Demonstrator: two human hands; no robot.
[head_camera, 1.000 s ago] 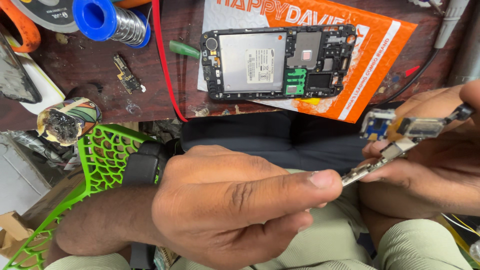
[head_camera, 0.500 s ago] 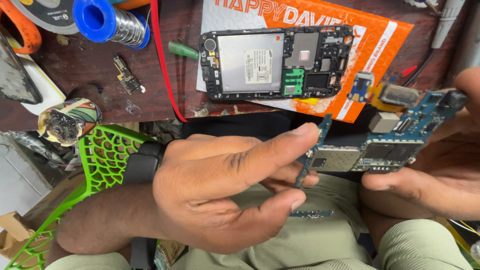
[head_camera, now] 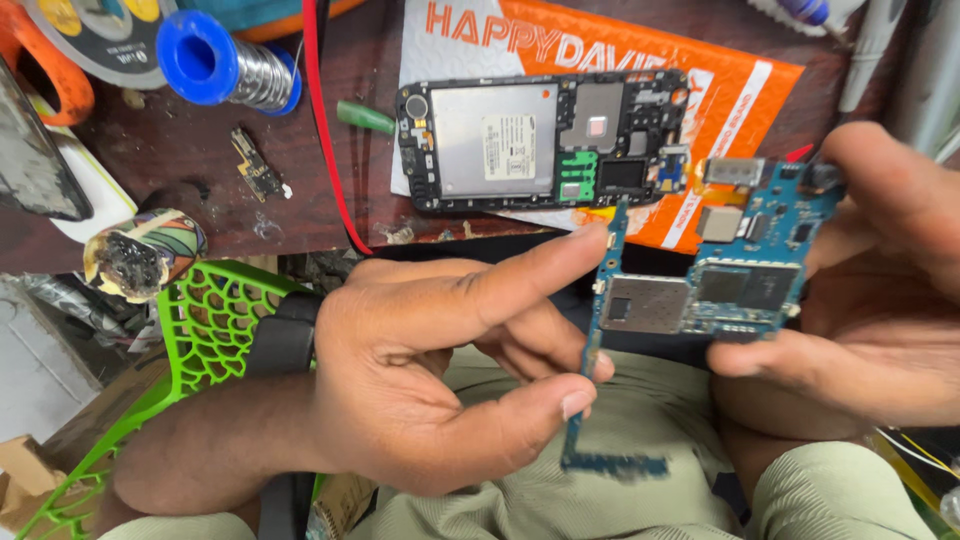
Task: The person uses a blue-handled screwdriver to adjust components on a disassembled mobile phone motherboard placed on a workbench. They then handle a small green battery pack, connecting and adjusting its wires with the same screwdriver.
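A blue circuit board (head_camera: 700,290) is held above the lap, gripped by the right hand (head_camera: 880,300) and pinched along its left edge by the left hand (head_camera: 430,380); an opened phone (head_camera: 545,140) lies on the tabletop (head_camera: 300,200).

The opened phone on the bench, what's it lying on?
The opened phone lies on an orange and white packet, which rests on the dark wooden bench. Whatever is beneath the phone's middle is covered.
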